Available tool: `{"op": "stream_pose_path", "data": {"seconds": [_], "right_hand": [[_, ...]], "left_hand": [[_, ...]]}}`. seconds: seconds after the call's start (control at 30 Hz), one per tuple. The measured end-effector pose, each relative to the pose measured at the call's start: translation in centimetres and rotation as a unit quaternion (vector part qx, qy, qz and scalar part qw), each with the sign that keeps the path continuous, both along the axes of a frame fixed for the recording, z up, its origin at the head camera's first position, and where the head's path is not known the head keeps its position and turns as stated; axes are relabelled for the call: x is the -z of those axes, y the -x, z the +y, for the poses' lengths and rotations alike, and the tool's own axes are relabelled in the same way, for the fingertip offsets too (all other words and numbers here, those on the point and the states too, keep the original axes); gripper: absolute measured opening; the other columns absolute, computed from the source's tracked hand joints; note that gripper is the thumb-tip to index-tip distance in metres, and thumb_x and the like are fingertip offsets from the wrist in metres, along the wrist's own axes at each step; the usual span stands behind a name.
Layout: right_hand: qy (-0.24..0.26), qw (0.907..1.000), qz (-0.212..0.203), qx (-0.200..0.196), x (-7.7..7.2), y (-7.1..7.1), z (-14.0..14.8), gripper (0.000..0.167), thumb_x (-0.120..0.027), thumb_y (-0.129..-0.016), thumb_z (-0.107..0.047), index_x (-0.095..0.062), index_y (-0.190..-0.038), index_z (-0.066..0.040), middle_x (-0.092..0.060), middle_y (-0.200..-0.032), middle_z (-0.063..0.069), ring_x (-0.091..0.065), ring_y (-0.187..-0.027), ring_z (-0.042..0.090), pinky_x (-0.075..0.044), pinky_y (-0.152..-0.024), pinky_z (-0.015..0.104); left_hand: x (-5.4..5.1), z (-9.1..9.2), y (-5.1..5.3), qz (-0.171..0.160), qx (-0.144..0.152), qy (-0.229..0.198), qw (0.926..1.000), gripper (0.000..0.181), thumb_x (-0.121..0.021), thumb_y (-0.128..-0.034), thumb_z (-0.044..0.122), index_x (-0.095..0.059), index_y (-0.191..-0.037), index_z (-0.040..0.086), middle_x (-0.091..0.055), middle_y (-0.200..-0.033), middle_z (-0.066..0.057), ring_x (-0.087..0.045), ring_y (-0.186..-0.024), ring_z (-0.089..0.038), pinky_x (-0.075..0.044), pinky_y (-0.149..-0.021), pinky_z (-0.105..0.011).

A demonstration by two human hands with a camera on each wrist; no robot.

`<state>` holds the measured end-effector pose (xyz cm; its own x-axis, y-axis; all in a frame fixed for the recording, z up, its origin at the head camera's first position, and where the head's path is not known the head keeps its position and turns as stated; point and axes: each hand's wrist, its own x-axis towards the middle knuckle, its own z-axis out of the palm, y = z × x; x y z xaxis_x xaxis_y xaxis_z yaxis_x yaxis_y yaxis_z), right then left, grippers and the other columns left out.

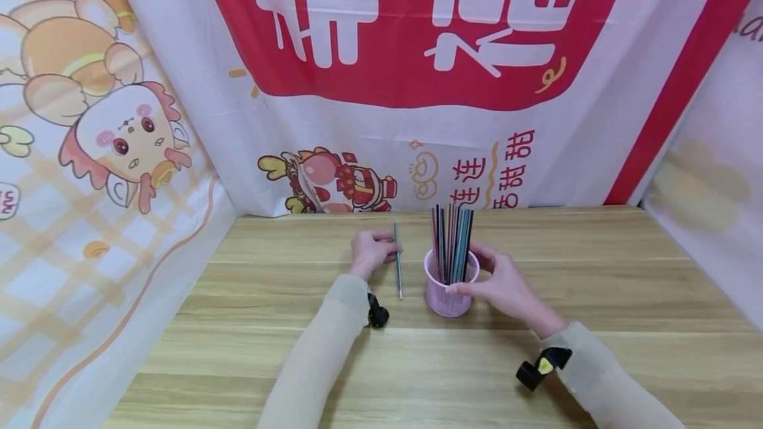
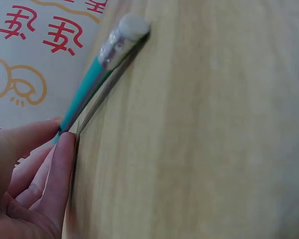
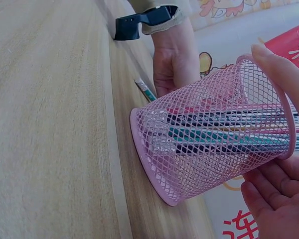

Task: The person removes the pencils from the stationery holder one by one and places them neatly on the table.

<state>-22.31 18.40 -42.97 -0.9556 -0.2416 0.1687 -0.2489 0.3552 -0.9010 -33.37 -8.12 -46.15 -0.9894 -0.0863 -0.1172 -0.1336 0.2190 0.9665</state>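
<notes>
A teal pencil [image 2: 87,89] with a white eraser end is pinched between the thumb and forefinger of my left hand [image 1: 372,251], low over the table. Its eraser points toward me in the head view. To the right stands a pink mesh pencil cup [image 3: 214,164] holding several pencils [image 1: 454,240] in dark, teal and pink colours. My right hand [image 1: 503,283] grips the cup at its rim, thumb on the near side and fingers round the far right side. In the right wrist view, the eraser ends of the pencils rest near the cup's bottom.
The wooden table [image 1: 441,376] runs back to a printed cloth backdrop [image 1: 387,138] with red lettering and cartoon figures. Another printed cloth [image 1: 119,230] hangs along the left side. Black wrist cameras [image 1: 377,313] are strapped on both sleeves.
</notes>
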Motion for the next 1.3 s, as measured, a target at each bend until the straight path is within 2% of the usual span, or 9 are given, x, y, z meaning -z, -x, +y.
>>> {"op": "stream_pose_path", "data": {"seconds": [0.13,0.43,0.87,1.1,1.3], "right_hand": [[-0.003,1.0,0.006,-0.002,0.0,0.0,0.2,0.088,-0.096,-0.071,-0.033,-0.053,-0.144,-0.009,-0.059,-0.14,0.01,-0.053,-0.13,0.033,-0.039,-0.111,0.053],[-0.002,1.0,0.008,-0.004,0.1,0.0,0.2,0.086,-0.095,-0.071,-0.033,-0.054,-0.142,-0.009,-0.06,-0.139,0.01,-0.054,-0.129,0.033,-0.039,-0.111,0.053],[-0.004,1.0,0.002,0.001,0.2,-0.1,0.2,0.086,-0.095,-0.072,-0.034,-0.053,-0.143,-0.009,-0.059,-0.14,0.01,-0.053,-0.131,0.033,-0.039,-0.112,0.053],[-0.006,0.9999,0.009,-0.001,0.2,-0.1,0.2,0.087,-0.094,-0.073,-0.033,-0.052,-0.144,-0.006,-0.058,-0.141,0.014,-0.053,-0.13,0.036,-0.039,-0.111,0.054],[-0.003,1.0,0.005,0.0,0.2,-0.1,0.1,0.087,-0.095,-0.072,-0.033,-0.052,-0.144,-0.007,-0.058,-0.141,0.012,-0.053,-0.13,0.034,-0.039,-0.111,0.053]], "left_hand": [[0.0,0.2,0.3,-0.011,-0.009,0.022,0.9997,0.034,-0.084,-0.0803,-0.004,-0.075,-0.113,0.0,-0.075,-0.1,-0.015,-0.074,-0.072,-0.018,-0.061,-0.065,-0.025],[0.1,0.4,0.5,-0.023,-0.023,0.029,0.999,0.031,-0.084,-0.0792,-0.005,-0.076,-0.108,-0.001,-0.074,-0.093,-0.013,-0.072,-0.067,-0.018,-0.061,-0.062,-0.026],[-0.4,0.3,0.1,-0.012,-0.022,0.043,0.9988,0.029,-0.085,-0.081,-0.001,-0.076,-0.109,-0.001,-0.075,-0.091,-0.013,-0.072,-0.067,-0.019,-0.061,-0.062,-0.027],[-1.8,-0.5,-0.6,0.027,-0.01,0.029,0.9992,0.031,-0.084,-0.0857,0.01,-0.076,-0.114,0.001,-0.076,-0.096,-0.011,-0.075,-0.082,-0.03,-0.063,-0.073,-0.038],[-3.7,-0.6,-1.1,0.068,0.011,0.026,0.9973,0.032,-0.086,-0.0845,0.019,-0.077,-0.113,0.008,-0.076,-0.099,-0.006,-0.075,-0.085,-0.025,-0.062,-0.071,-0.03]]}}
